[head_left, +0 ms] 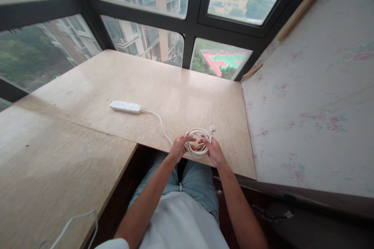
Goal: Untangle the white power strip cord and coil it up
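A white power cord (196, 153) is wound into a round coil that both my hands grip near the front edge of the stone ledge. My left hand (181, 146) is closed round the coil's left side, thumb on top. On the opposite side, my right hand (214, 149) holds the coil with its fingers curled inward. The plug (212, 128) sticks up just above my right hand. From the coil the cord runs left and back to a white power strip (125, 107), which lies on the ledge with a plain, screw-dotted side up.
The stone ledge (181, 93) meets dark-framed windows (189, 27) at the back and a flowered wall (304, 116) on the right. Another stone slab (58, 163) extends at left, with a white cable (76, 218) near its front corner. A dark gap opens below the ledge.
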A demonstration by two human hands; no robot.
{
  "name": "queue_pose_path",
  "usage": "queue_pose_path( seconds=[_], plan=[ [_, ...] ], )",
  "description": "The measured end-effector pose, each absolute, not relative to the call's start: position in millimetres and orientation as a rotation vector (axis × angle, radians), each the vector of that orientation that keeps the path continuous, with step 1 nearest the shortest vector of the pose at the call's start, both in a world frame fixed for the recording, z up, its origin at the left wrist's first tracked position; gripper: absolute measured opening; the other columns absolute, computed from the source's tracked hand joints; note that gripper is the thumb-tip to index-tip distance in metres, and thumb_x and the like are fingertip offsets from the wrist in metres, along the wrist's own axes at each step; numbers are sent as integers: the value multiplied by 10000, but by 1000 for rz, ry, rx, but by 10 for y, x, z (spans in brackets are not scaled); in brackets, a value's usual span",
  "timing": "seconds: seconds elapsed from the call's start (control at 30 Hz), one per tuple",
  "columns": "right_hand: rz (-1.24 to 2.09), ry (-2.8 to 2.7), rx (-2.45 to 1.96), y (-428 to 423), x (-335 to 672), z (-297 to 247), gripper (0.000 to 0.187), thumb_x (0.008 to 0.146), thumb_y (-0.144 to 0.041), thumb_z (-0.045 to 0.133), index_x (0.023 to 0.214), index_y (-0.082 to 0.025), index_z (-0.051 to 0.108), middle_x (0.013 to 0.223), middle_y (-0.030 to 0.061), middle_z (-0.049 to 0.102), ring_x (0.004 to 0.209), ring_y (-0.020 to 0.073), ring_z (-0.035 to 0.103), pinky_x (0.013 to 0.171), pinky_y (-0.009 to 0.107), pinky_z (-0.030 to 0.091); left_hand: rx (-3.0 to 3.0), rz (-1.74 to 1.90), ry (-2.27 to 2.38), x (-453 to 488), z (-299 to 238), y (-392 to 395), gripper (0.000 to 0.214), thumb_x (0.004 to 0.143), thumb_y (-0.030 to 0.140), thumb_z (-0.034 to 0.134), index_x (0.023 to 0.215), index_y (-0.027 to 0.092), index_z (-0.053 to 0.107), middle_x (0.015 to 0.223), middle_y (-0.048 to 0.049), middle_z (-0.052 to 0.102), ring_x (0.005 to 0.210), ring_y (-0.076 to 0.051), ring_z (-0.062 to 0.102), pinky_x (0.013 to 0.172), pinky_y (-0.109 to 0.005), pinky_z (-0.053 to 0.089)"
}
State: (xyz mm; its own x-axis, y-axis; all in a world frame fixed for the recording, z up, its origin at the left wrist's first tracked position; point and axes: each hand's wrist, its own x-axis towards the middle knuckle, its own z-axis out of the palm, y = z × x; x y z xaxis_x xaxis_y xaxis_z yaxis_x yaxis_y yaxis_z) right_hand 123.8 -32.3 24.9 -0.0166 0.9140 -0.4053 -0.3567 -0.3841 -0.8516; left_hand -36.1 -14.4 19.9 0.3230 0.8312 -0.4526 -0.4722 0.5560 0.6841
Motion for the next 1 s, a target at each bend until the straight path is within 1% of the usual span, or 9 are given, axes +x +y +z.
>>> queue_pose_path(
  seconds=[0.13, 0.33, 0.4, 0.53, 0.6, 0.77, 0.83, 0.93, 1.0],
  plan=[
    [1598, -807, -1265, -322, 1364, 224, 519, 682, -459, 766, 1031, -154, 533, 698, -21, 604, 540, 124, 598, 514, 241, 468, 515, 821, 920, -338, 154, -129, 374, 634, 331, 777, 882, 101, 618, 897, -112, 658, 632, -173, 653, 591, -295, 528],
    [1588, -540, -1095, -237, 1470, 227, 403, 688, -334, 779, 990, -161, 574, 623, -78, 502, 431, 33, 380, 519, 225, 445, 402, 1153, 1094, -322, 151, -295, 312, 681, 244, 735, 935, 102, 619, 912, -89, 642, 820, -149, 642, 747, -276, 534],
    [1601, -422, -1019, -208, 1487, 225, 351, 691, -278, 772, 967, -168, 586, 610, -83, 465, 431, 26, 346, 509, 207, 423, 351, 1273, 1156, -362, 141, -415, 291, 688, 217, 717, 932, 105, 604, 882, -77, 638, 802, -139, 633, 728, -266, 533],
    [1651, -337, -912, -188, 1503, 212, 213, 738, -254, 715, 894, -188, 586, 595, -79, 387, 425, 37, 283, 444, 189, 362, 234, 1358, 1213, -454, 86, -610, 240, 705, 189, 693, 883, 118, 550, 704, -14, 571, 625, -96, 573, 576, -213, 493],
    [1668, -374, -921, -189, 1501, 210, 163, 772, -288, 688, 847, -201, 572, 581, -74, 356, 415, 51, 258, 407, 194, 328, 189, 1364, 1217, -484, 70, -626, 276, 708, 187, 714, 898, 132, 521, 728, -9, 563, 639, -95, 580, 573, -210, 495],
    [1745, -418, -937, -209, 1472, 236, 325, 748, -435, 742, 904, -188, 599, 565, -86, 304, 402, 33, 211, 386, 175, 291, 107, 1419, 1108, -567, 131, -426, 281, 806, 260, 667, 976, 165, 465, 920, -70, 602, 835, -169, 663, 741, -307, 553],
    [1802, -442, -944, -222, 1464, 251, 390, 737, -471, 749, 941, -167, 614, 563, -92, 305, 401, 20, 188, 390, 166, 289, 104, 1456, 1113, -615, 161, -313, 255, 849, 296, 607, 1007, 183, 441, 951, -72, 607, 783, -176, 672, 701, -331, 560],
    [1908, -535, -981, -231, 1464, 282, 388, 754, -474, 738, 930, -153, 608, 542, -98, 313, 400, 11, 172, 388, 155, 270, 180, 1422, 1155, -671, 164, -177, 246, 864, 271, 554, 1065, 189, 438, 921, -59, 618, 603, -128, 631, 524, -255, 509],
    [1991, -634, -1011, -218, 1467, 320, 352, 762, -443, 739, 907, -160, 586, 531, -100, 329, 397, 8, 178, 388, 149, 260, 245, 1318, 1162, -687, 144, -122, 325, 835, 213, 565, 1132, 177, 441, 883, -58, 632, 537, -108, 596, 463, -221, 463]
  ],
)
